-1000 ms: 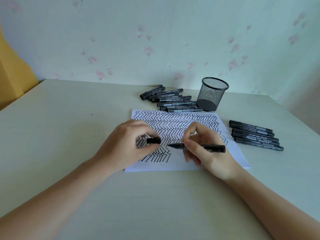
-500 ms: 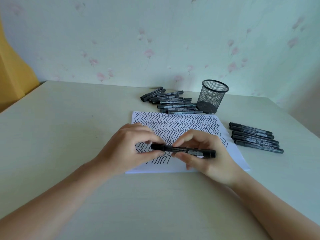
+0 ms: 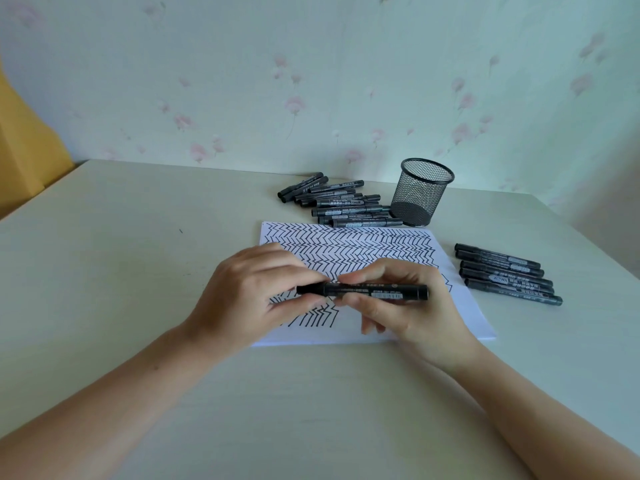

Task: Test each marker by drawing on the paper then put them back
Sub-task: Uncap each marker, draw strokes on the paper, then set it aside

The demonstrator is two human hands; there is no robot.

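A black marker (image 3: 377, 292) lies level above the paper (image 3: 460, 317), its cap on its left end. My left hand (image 3: 249, 296) pinches the cap end between thumb and fingers. My right hand (image 3: 408, 313) holds the barrel with thumb below and fingers on top. The white paper is covered with black zigzag lines; its lower strip is blank. A pile of several black markers (image 3: 343, 204) lies behind the paper. Another row of several markers (image 3: 505, 273) lies to the paper's right.
A black mesh pen cup (image 3: 420, 192) stands upright behind the paper, right of the far pile, with nothing seen inside. The pale table (image 3: 121, 271) meets a flowered wall at the back. A yellow object (image 3: 24, 157) sits off the table's left edge.
One second ago my left hand held the cap apart from the uncapped marker. The two came together, and the cap now sits on the marker's tip.
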